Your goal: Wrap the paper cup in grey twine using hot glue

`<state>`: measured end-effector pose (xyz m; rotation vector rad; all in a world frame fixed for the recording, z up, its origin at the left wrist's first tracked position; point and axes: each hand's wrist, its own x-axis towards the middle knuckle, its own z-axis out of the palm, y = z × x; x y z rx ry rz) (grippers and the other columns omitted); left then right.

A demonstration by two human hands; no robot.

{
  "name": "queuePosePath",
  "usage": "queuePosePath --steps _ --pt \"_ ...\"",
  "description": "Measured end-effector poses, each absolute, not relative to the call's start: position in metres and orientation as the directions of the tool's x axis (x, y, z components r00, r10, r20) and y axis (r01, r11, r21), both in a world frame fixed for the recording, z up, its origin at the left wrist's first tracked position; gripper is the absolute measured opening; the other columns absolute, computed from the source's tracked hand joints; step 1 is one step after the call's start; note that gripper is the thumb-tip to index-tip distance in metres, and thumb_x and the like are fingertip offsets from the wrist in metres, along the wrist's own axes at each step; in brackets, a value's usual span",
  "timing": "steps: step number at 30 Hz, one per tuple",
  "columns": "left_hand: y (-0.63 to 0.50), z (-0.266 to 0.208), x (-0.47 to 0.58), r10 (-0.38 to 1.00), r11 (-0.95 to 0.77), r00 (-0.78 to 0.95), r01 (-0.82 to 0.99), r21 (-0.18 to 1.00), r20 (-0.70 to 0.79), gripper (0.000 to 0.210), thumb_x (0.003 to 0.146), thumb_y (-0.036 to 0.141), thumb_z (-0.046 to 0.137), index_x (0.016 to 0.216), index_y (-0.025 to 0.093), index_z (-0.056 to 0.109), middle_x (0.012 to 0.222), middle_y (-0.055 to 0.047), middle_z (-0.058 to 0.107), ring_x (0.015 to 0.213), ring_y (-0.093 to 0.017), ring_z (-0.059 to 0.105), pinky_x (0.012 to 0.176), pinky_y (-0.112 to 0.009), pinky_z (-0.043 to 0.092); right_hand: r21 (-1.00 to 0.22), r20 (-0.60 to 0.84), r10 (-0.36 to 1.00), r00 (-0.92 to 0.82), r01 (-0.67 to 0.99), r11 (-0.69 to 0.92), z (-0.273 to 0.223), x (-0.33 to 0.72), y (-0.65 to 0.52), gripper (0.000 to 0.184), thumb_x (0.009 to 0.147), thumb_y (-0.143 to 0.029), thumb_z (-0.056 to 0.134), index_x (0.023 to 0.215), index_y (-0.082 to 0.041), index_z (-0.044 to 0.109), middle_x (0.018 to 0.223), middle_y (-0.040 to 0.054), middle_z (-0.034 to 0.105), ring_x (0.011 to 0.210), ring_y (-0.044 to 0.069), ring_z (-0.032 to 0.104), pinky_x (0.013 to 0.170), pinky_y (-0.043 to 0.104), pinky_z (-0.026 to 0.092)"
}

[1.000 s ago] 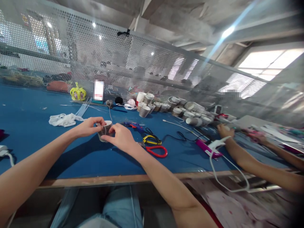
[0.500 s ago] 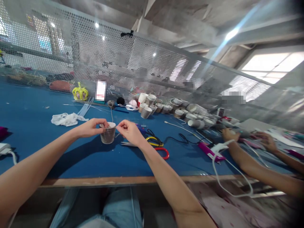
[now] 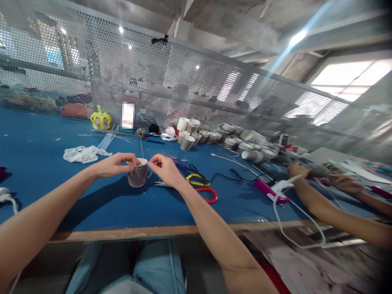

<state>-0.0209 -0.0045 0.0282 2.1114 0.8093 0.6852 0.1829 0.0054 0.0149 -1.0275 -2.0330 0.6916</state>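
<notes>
A small cup [image 3: 137, 175] with a grey-brown wrapped side and a white inner rim stands on the blue table. My left hand [image 3: 124, 163] is closed on its left rim, with fingertips reaching inside. At the right rim, my right hand [image 3: 162, 167] pinches with thumb and forefinger; a thin grey strand seems to be held there, curving down beside the cup, though the fingertips hide most of it. From the cup's back, grey yarn [image 3: 141, 147] runs up to a small yarn ball [image 3: 141, 132]. Scissors [image 3: 208, 195] with a red and a yellow handle lie right of my right hand.
White crumpled cloth [image 3: 82, 154] lies left. Behind stand a yellow crown-shaped piece [image 3: 101, 119], a lit phone [image 3: 128, 115] and several similar cups [image 3: 187, 142]. A purple glue gun [image 3: 269, 192] with a white cable lies right, near a co-worker's hands [image 3: 298, 169]. A perforated screen [image 3: 199, 90] borders the table.
The view has shifted slightly. My hands stay at the cup, and the strand at its right side now shows as a small curve. The co-worker's hands have moved a little.
</notes>
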Motion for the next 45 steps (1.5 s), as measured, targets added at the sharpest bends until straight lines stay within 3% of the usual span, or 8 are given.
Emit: queuePosePath --steps 9,19,25,30,34,38,43,45 --pt "-0.008 0.034 -0.021 0.723 -0.462 0.673 0.305 0.833 0.154 0.015 0.074 0.031 0.044 0.075 0.019 0.053 0.101 -0.004 0.061 0.098 -0.018 0.053 0.078 -0.024 0.041 -0.677 0.388 0.788 -0.477 0.432 0.595 0.019 0.184 0.002 0.020 0.077 -0.026 0.046 0.088 -0.015 0.059 0.061 -0.0018 0.052 0.052 0.008 0.041 0.052 0.020 0.033" --pt "0.004 0.033 -0.035 0.782 -0.530 0.585 0.443 0.723 0.216 0.021 0.071 0.036 0.052 0.080 0.018 0.058 0.100 -0.005 0.061 0.099 -0.018 0.053 0.087 -0.030 0.038 -0.651 0.399 0.762 -0.509 0.428 0.627 0.017 0.181 0.000 0.019 0.079 -0.025 0.043 0.080 -0.013 0.058 0.068 0.0004 0.055 0.059 0.009 0.045 0.056 0.020 0.035" --pt "0.011 0.034 -0.048 0.864 -0.414 0.459 0.411 0.812 0.209 0.028 0.065 0.036 0.061 0.087 0.019 0.059 0.097 -0.005 0.062 0.091 -0.017 0.055 0.083 -0.030 0.041 -0.646 0.406 0.767 -0.497 0.438 0.626 0.016 0.176 -0.002 0.018 0.080 -0.023 0.042 0.080 -0.014 0.057 0.069 0.0004 0.056 0.061 0.009 0.047 0.060 0.020 0.036" --pt "0.015 0.031 -0.046 0.929 -0.369 0.149 0.372 0.852 0.338 0.021 0.067 0.037 0.056 0.067 0.016 0.052 0.066 -0.001 0.059 0.063 -0.012 0.052 0.062 -0.024 0.041 -0.643 0.415 0.767 -0.489 0.439 0.627 0.016 0.175 -0.003 0.017 0.080 -0.023 0.042 0.080 -0.014 0.057 0.069 0.0007 0.056 0.061 0.009 0.048 0.059 0.020 0.036" --pt "0.011 0.033 -0.036 0.910 -0.413 0.120 0.363 0.835 0.397 0.024 0.072 0.037 0.049 0.059 0.017 0.046 0.052 0.002 0.052 0.053 -0.010 0.048 0.058 -0.023 0.039 -0.638 0.419 0.764 -0.491 0.440 0.632 0.015 0.173 -0.004 0.018 0.080 -0.024 0.042 0.080 -0.014 0.057 0.070 0.0011 0.057 0.064 0.010 0.050 0.061 0.021 0.038" --pt "0.008 0.034 -0.032 0.941 -0.334 0.119 0.474 0.815 0.317 0.038 0.078 0.042 0.035 0.052 0.017 0.047 0.044 0.002 0.047 0.045 -0.010 0.044 0.050 -0.023 0.036 -0.630 0.422 0.764 -0.488 0.448 0.634 0.015 0.173 -0.004 0.018 0.080 -0.024 0.042 0.081 -0.014 0.057 0.071 0.0015 0.058 0.064 0.011 0.050 0.062 0.021 0.038" --pt "0.010 0.030 -0.032 0.917 -0.382 0.133 0.565 0.731 0.376 0.018 0.066 0.033 0.051 0.066 0.016 0.055 0.060 -0.001 0.060 0.058 -0.014 0.054 0.057 -0.023 0.040 -0.630 0.427 0.762 -0.487 0.444 0.637 0.015 0.173 -0.005 0.017 0.080 -0.023 0.042 0.081 -0.014 0.057 0.072 0.0016 0.058 0.065 0.011 0.051 0.063 0.021 0.038" --pt "0.008 0.031 -0.031 0.910 -0.395 0.138 0.574 0.717 0.390 0.020 0.066 0.033 0.052 0.073 0.015 0.058 0.068 -0.003 0.065 0.062 -0.015 0.055 0.058 -0.024 0.040 -0.630 0.424 0.762 -0.489 0.445 0.636 0.016 0.172 -0.006 0.017 0.080 -0.023 0.042 0.081 -0.015 0.057 0.072 0.0014 0.058 0.065 0.011 0.051 0.063 0.021 0.038"
